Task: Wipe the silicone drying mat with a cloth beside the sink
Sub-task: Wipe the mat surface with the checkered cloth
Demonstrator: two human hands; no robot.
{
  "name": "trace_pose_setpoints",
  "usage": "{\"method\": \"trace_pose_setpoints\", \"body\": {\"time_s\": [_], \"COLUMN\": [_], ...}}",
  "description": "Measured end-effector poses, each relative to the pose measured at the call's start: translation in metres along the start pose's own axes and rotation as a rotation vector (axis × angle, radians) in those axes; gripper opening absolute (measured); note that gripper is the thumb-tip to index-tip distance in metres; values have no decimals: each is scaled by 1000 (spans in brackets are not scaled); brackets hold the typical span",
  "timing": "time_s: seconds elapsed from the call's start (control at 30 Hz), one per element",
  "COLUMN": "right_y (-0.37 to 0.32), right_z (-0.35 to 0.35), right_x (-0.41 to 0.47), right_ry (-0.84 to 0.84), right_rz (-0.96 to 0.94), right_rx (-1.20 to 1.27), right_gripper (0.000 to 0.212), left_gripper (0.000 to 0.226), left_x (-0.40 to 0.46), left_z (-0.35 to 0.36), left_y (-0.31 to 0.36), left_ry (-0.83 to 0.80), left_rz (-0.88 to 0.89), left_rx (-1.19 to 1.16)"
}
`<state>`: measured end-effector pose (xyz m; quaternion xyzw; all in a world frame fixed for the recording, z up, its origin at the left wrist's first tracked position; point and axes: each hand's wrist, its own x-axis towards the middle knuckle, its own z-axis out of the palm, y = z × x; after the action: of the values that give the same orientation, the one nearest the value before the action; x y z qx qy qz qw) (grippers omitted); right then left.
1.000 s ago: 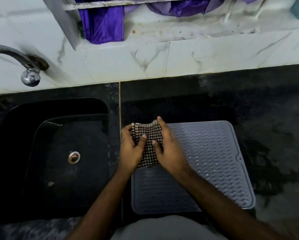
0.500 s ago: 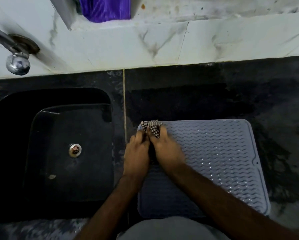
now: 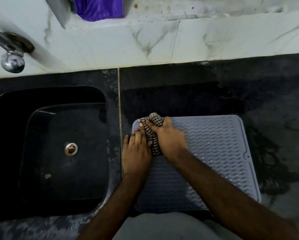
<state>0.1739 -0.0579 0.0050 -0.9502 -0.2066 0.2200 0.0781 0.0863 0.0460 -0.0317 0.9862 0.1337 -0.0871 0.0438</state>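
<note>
Right hand (image 3: 169,137) sits bunched over the checked cloth (image 3: 154,122), fingers curled round the wad and pressing it down at the far left corner of the grey silicone drying mat (image 3: 214,149), while the left hand (image 3: 136,153) lies flat beside it, fingers straight and spread, tips touching the cloth's edge and palm holding down the mat's left border. The mat lies on the dark granite counter (image 3: 275,101), just right of the black sink (image 3: 58,144), with its long side running towards the person. From where I stand the wipe looks barely begun: the wavy ridges across the middle and right of the mat glisten with wet. To do this stroke well, I'd say the flat hand ought to anchor the border so the soft mat doesn't creep or buckle, and the cloth hand should draw along the ridges rather than across them, so the weave gets into the grooves. The raised rim will trap water at the corners, so each pass wants finishing there. A tighter fold of cloth would likely give a broader, firmer face against the silicone
</note>
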Motion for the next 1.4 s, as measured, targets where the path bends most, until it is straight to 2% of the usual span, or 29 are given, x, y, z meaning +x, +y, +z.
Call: {"method": "trace_pose_setpoints", "body": {"time_s": [0.17, 0.33, 0.43, 0.53, 0.57, 0.63, 0.7, 0.77, 0.9, 1.1, 1.27, 1.4], "right_y": [36, 86, 89, 87, 88, 90, 92, 94, 115, 170, 207, 227], "right_z": [-6, -17, -14, -8, -6, -3, -5, -11, -14, -16, -30, -38], "right_x": [-8, -26, -24, -19, -18, -15, -14, -14, -19, -23, -37, -47], "right_ry": [76, 102, 93, 115, 121, 113, 116, 123, 133, 162, 168, 191], "right_rz": [78, 147, 131, 134, 135, 122, 120, 115, 63, 95, 80, 139], "right_rx": [-92, -166, -156, -126, -123, -115, -91, -59, -55, 11, -126, -200], "right_gripper": [51, 54, 52, 47, 46, 46, 34, 25, 35, 33, 44, 43], "left_gripper": [70, 73, 78, 90, 93, 96, 107, 120, 138, 127, 131, 132], "left_x": [1, 3, 4, 8, 10, 13, 13, 11, 7, 24, 25, 26], "left_z": [-7, -14, -18, -22, -21, -11, 0, 7, 10, -9, -13, -19], "left_y": [7, 14, 23, 39, 46, 63, 85, 101, 107, 121, 124, 127], "left_ry": [-103, -118, -156, -122, -91, -47, -95, -113, -108, -315, -361, -376], "left_rz": [-38, -67, -71, -118, -79, 122, 260, 236, 150, 89, 40, 26], "left_rx": [17, 42, 76, 29, -8, -140, -279, -291, -297, -74, -100, -104]}}
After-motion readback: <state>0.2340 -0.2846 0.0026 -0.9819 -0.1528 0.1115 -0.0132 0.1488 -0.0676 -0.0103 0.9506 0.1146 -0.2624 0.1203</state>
